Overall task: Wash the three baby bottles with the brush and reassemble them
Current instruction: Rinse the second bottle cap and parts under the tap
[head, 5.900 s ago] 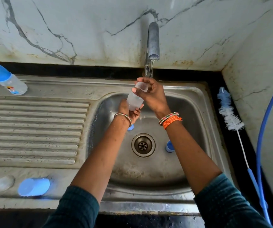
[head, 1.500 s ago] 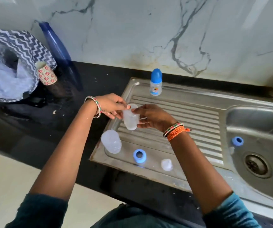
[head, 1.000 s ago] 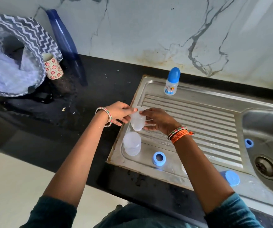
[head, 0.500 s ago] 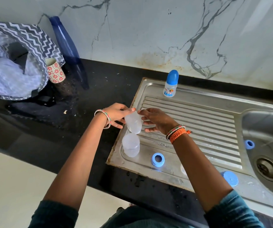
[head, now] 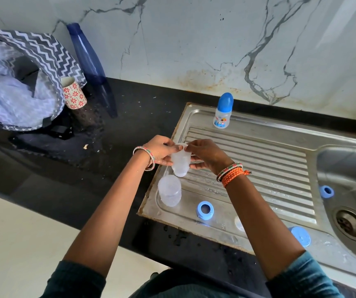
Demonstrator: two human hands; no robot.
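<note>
Over the left end of the steel drainboard point(head: 258, 160), my left hand point(head: 158, 152) and my right hand point(head: 204, 154) both hold a clear bottle body point(head: 180, 164), fingers pinching its rim. A second clear bottle body point(head: 169, 193) stands upside down just below it. An assembled baby bottle with a blue cap point(head: 223, 111) stands at the drainboard's back edge. A blue collar ring point(head: 205, 209) lies near the front edge, a clear teat point(head: 240, 224) shows beside my right forearm, and a blue cap point(head: 300, 235) lies further right. Another blue ring point(head: 326, 191) sits in the sink basin point(head: 349, 168).
On the black counter point(head: 108, 158) at the left stand a tall blue bottle point(head: 87, 54), a patterned cup point(head: 74, 95) and a zigzag-patterned bag point(head: 20, 82). The sink drain point(head: 352, 223) is at the far right. The marble wall runs behind.
I left the tap and turned to the drainboard with the rinsed bottle body. Over the last second both hands have shifted on it, and their fingers now pinch its rim.
</note>
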